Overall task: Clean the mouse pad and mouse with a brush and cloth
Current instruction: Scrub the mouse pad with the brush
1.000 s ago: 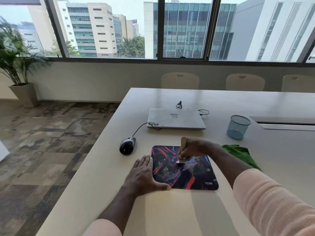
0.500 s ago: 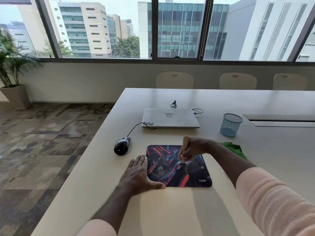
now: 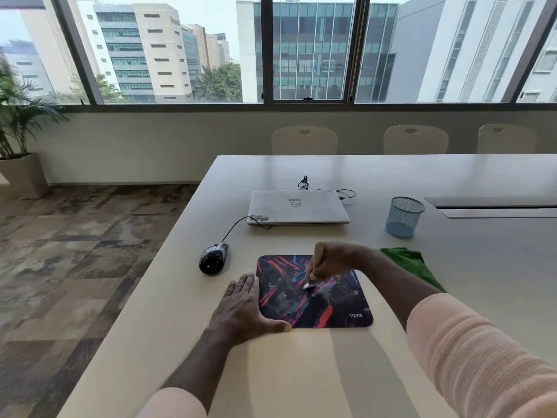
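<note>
A dark mouse pad (image 3: 331, 306) with red and blue streaks lies on the pale table (image 3: 301, 372). My right hand (image 3: 334, 260) grips a small wooden-handled brush (image 3: 316, 257), whose bristles touch the pad's middle. My left hand (image 3: 244, 309) lies flat on the table at the pad's left edge, thumb along its front corner. A black wired mouse (image 3: 214, 257) sits to the left of the pad. A green cloth (image 3: 413, 263) lies right of the pad, partly hidden behind my right forearm.
A closed silver laptop (image 3: 298, 206) with cables sits behind the pad. A blue mesh cup (image 3: 404, 217) stands at the right rear. Three chairs line the table's far side. The table's left edge drops to patterned carpet; a potted plant (image 3: 18, 125) stands far left.
The brush has swept back and forth on the pad: toward me and right half a second ago, now back up toward the middle. My left hand stays at the pad's left edge. The camera shifted slightly.
</note>
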